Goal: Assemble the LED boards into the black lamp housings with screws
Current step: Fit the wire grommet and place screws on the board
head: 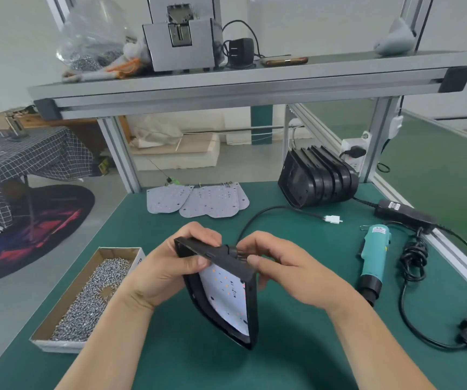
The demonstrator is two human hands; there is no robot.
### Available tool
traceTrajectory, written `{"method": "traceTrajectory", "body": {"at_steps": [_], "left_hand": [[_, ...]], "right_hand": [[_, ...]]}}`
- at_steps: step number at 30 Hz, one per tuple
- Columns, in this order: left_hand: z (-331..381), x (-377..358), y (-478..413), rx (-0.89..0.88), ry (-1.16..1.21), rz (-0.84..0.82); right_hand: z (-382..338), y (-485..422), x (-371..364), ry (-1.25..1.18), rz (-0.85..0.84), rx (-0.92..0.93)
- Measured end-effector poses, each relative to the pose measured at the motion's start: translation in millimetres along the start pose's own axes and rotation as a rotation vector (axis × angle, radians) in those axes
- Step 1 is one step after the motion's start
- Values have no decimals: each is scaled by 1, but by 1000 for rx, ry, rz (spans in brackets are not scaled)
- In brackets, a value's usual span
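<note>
The black lamp housing (236, 266) sits between both hands — left hand (167, 268) grips its rim; right hand (288, 266) pinches its top.

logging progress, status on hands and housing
Left hand grips black housing, LED board inside. Right hand pinches its top end. Screwdriver lies on mat, nothing blocking.

White walls (7, 52), grey floor (10, 305), a dark oval rug (43, 229), a checked-cloth table (29, 159) at left.
</note>
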State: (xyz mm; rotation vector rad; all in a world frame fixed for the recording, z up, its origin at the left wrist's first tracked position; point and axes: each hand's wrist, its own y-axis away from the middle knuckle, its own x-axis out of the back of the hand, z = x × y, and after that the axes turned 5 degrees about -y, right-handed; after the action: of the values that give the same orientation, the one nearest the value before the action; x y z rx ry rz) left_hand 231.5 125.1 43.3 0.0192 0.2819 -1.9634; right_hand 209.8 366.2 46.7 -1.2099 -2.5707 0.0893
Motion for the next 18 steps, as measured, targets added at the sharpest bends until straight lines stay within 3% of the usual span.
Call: {"method": "traceTrajectory", "body": {"at_steps": [5, 13, 18], "left_hand": [[5, -1, 3, 23, -115, -46], [18, 13, 12, 36, -296, -84], [4, 18, 18, 12, -104, -129]], "right_hand": [[-11, 0, -5, 450, 20, 90], [-20, 1, -12, 513, 89, 197], [-14, 3, -15, 331, 3, 85]]}}
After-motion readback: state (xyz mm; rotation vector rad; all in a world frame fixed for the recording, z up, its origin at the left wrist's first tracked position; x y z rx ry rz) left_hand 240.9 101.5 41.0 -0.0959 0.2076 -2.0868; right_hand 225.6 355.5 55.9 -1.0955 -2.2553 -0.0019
